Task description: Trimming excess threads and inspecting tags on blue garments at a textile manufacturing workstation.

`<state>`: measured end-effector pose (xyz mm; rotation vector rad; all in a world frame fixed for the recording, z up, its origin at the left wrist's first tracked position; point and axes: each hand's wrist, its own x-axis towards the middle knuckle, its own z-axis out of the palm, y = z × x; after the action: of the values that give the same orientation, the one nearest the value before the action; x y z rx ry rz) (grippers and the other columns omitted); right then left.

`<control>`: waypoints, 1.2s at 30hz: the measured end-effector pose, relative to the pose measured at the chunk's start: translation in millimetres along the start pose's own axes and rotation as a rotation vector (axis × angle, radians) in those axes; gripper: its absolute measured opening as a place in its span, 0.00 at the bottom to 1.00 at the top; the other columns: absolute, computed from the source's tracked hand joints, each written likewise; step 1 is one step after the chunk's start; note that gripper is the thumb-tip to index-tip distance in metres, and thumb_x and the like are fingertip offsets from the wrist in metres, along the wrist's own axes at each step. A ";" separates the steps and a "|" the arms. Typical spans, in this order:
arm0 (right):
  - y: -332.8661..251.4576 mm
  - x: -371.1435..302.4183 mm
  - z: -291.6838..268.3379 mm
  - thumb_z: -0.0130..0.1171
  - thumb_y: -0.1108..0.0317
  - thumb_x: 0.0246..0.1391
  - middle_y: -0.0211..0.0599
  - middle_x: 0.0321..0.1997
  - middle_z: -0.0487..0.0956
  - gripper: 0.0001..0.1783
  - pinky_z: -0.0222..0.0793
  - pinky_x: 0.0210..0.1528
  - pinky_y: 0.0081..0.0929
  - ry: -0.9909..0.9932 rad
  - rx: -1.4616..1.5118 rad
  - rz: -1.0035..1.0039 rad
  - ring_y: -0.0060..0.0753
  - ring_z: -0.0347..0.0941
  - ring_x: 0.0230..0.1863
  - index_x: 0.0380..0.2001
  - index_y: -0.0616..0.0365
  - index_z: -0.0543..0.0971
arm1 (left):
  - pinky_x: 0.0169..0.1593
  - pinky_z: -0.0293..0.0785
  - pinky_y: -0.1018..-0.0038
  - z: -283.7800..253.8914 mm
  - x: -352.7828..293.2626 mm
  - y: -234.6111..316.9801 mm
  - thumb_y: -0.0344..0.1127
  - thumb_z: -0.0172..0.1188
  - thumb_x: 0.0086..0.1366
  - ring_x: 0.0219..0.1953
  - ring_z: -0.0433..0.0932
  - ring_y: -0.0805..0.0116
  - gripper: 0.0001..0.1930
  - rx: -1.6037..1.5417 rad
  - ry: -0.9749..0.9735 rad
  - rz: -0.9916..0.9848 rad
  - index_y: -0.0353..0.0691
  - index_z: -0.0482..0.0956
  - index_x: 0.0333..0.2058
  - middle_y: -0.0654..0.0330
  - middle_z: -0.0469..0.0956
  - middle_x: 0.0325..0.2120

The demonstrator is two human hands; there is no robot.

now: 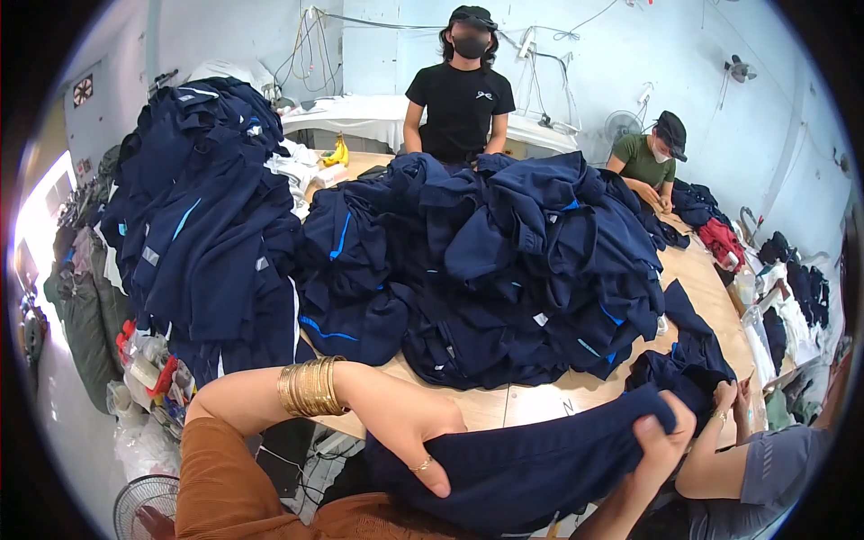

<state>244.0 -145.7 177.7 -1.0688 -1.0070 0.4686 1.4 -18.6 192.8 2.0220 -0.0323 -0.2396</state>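
Observation:
A dark navy garment [540, 463] is stretched between my two hands in front of my body, at the near edge of the table. My left hand [418, 423] grips its left end, with the thumb on the near side and the other fingers hidden in the cloth; gold bangles circle that wrist. At the garment's upper right end, my right hand [664, 436] pinches the cloth between thumb and fingers. Just beyond lies a large heap of navy garments [531, 243] with bright blue trims.
Another tall garment pile [207, 216] rises at the left. Bananas [337, 151] lie behind the heap on the wooden table [544, 396]. One person [463, 108] stands opposite; another [652, 166] works farther right. A co-worker's hands [731, 400] handle navy cloth close by. A fan [146, 506] stands lower left.

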 end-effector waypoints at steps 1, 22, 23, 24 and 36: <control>-0.8 3.0 -12.0 0.62 0.66 0.32 0.27 0.18 0.70 0.13 0.58 0.25 0.16 0.053 -0.053 -0.011 0.16 0.64 0.22 0.18 0.65 0.73 | 0.26 0.66 0.73 1.8 -2.2 0.6 0.44 0.58 0.58 0.20 0.70 0.69 0.19 -0.024 -0.046 -0.004 0.28 0.74 0.27 0.54 0.73 0.17; 35.7 -10.8 84.1 0.67 0.57 0.40 0.40 0.47 0.73 0.26 0.62 0.50 0.30 -1.218 -0.116 0.135 0.40 0.69 0.48 0.40 0.62 0.75 | 0.16 0.56 0.70 -8.9 -31.1 30.4 0.42 0.57 0.59 0.13 0.66 0.57 0.14 0.558 0.298 0.071 0.39 0.72 0.21 0.55 0.63 0.08; 36.0 0.4 77.9 0.67 0.57 0.40 0.40 0.44 0.75 0.25 0.64 0.47 0.28 -1.313 -0.122 0.209 0.36 0.71 0.44 0.39 0.62 0.75 | 0.18 0.59 0.69 -13.4 -34.2 31.1 0.44 0.55 0.60 0.15 0.67 0.54 0.17 0.501 0.264 0.032 0.36 0.71 0.21 0.53 0.66 0.11; 29.3 4.6 68.7 0.67 0.56 0.40 0.39 0.33 0.78 0.22 0.66 0.41 0.22 -1.242 -0.068 0.183 0.29 0.74 0.35 0.34 0.61 0.77 | 0.21 0.62 0.68 -18.0 -39.0 31.7 0.47 0.53 0.61 0.17 0.69 0.51 0.20 0.444 0.233 -0.009 0.33 0.70 0.21 0.50 0.69 0.13; 44.8 67.0 -61.9 0.72 0.59 0.29 0.20 0.09 0.63 0.24 0.45 0.15 0.17 -0.677 -0.072 0.263 0.10 0.55 0.13 0.06 0.60 0.67 | 0.25 0.59 0.84 -59.6 -143.0 0.3 0.33 0.66 0.49 0.20 0.62 0.85 0.12 0.012 0.759 -0.289 0.31 0.73 0.20 0.71 0.68 0.16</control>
<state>336.4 -107.0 160.6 -1.1366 -1.4866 1.0611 -127.7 52.3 240.8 2.0066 0.7352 0.3588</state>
